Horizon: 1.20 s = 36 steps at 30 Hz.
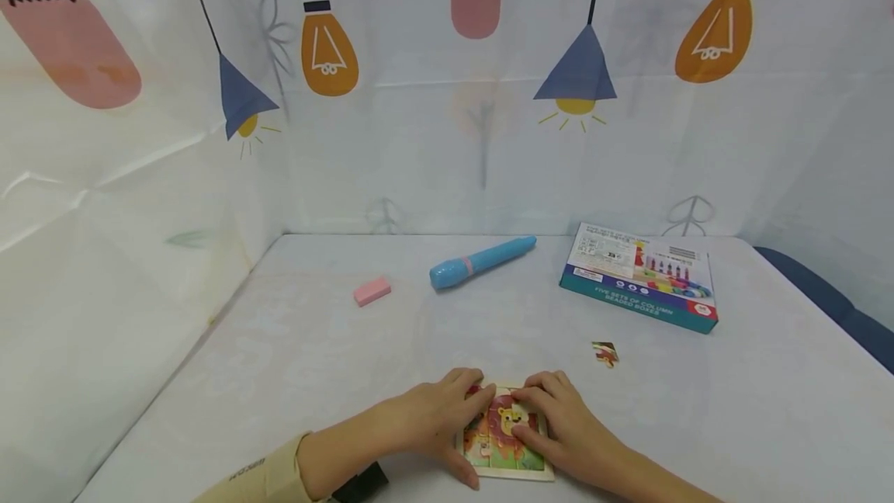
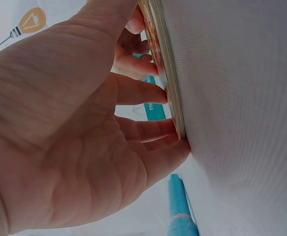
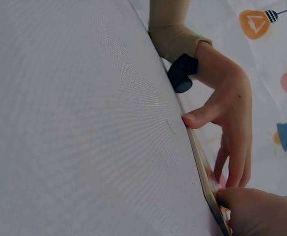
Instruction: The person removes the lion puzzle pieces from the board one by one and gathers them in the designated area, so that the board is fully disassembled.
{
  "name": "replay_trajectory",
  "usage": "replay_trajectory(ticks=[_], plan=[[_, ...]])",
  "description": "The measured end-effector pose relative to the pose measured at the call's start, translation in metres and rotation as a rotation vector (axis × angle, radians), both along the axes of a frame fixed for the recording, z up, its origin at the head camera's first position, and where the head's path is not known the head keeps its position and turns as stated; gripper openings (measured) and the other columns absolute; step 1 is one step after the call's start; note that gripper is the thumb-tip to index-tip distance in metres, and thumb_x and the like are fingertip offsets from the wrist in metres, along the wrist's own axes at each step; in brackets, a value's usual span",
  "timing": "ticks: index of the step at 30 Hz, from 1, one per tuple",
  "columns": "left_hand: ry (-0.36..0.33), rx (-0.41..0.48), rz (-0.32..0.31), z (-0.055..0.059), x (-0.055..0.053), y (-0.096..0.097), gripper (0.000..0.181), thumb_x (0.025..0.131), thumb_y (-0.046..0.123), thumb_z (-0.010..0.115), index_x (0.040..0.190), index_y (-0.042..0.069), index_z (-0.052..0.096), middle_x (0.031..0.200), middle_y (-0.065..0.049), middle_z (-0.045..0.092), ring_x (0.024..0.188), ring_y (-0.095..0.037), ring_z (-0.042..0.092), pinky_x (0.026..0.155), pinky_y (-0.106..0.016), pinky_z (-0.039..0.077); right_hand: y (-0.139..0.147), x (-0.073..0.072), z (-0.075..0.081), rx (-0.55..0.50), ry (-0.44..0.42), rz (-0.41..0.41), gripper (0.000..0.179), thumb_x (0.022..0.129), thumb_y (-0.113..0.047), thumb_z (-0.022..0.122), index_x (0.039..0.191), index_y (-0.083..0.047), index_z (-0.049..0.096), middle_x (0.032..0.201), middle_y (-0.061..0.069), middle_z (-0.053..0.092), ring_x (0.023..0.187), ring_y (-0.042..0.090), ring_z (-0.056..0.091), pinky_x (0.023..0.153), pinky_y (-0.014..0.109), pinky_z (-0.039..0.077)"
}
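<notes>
The left hand (image 1: 436,416) is spread wide along the left side of a lion puzzle (image 1: 507,441), its thumb at the near-left corner. The right hand (image 1: 569,429) rests on the right side, fingers loosely bent, thumb on the picture. The puzzle lies between the 2 hands on the near part of the desk (image 1: 300,363). Beyond the right hand lies 1 loose piece (image 1: 605,353). Farther back, left to right, are 1 pink block (image 1: 372,291), 1 blue pen-shaped object (image 1: 489,259) and 1 printed box (image 1: 639,278).
</notes>
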<state>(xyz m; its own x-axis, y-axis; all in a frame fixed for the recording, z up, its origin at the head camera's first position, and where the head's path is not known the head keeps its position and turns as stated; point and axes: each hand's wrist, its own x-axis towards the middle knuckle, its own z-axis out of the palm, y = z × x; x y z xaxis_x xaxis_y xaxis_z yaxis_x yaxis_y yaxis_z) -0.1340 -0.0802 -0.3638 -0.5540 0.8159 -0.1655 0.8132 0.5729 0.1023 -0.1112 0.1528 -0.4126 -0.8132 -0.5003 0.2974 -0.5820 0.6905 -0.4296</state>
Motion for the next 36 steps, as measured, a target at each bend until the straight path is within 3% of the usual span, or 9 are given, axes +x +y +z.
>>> replay_trajectory(ticks=[7,17,22,28,36], plan=[[-0.009,-0.020,0.005,0.0002,0.0004,0.0014,0.103,0.067,0.072,0.057,0.145,0.013,0.025,0.140,-0.009,0.028,0.124,-0.018,0.031,0.079,-0.026,0.047,-0.0002,-0.0033,-0.0011,-0.061,-0.093,-0.032,0.038,0.083,-0.051,0.059,0.105,-0.020,0.060,0.095,-0.016,0.043,0.091,0.005,0.036,0.078,0.027,0.041],[0.049,-0.007,-0.017,-0.0016,0.0010,0.0009,0.112,0.065,0.074,0.057,0.144,0.002,0.022,0.139,-0.008,0.028,0.126,-0.018,0.030,0.087,-0.024,0.043,-0.0014,-0.0026,-0.0038,-0.139,-0.105,-0.037,0.035,0.081,-0.046,0.065,0.106,-0.023,0.054,0.101,-0.019,0.049,0.093,0.004,0.039,0.081,0.026,0.041],[0.062,-0.020,-0.013,-0.0025,0.0013,0.0007,0.112,0.064,0.074,0.058,0.142,0.001,0.025,0.139,-0.010,0.029,0.128,-0.020,0.030,0.087,-0.025,0.044,-0.0018,-0.0023,-0.0048,-0.172,-0.095,-0.027,0.028,0.083,-0.036,0.066,0.106,-0.023,0.056,0.101,-0.019,0.051,0.091,0.005,0.041,0.078,0.024,0.042],[0.069,-0.016,-0.004,-0.0039,0.0019,0.0005,0.116,0.062,0.074,0.059,0.143,-0.001,0.021,0.140,-0.011,0.029,0.129,-0.020,0.029,0.087,-0.025,0.044,-0.0011,-0.0038,-0.0045,-0.232,-0.110,-0.034,0.019,0.085,-0.021,0.067,0.102,-0.019,0.059,0.091,-0.014,0.055,0.078,0.005,0.044,0.065,0.020,0.042],[0.066,-0.009,0.006,-0.0046,0.0004,0.0032,0.120,0.062,0.074,0.059,0.144,-0.002,0.014,0.140,-0.012,0.029,0.128,-0.019,0.030,0.087,-0.024,0.044,0.0009,-0.0095,-0.0086,-0.288,-0.004,-0.018,0.022,0.077,-0.007,0.072,0.084,-0.024,0.060,0.076,-0.016,0.052,0.065,0.000,0.045,0.057,0.018,0.042]])
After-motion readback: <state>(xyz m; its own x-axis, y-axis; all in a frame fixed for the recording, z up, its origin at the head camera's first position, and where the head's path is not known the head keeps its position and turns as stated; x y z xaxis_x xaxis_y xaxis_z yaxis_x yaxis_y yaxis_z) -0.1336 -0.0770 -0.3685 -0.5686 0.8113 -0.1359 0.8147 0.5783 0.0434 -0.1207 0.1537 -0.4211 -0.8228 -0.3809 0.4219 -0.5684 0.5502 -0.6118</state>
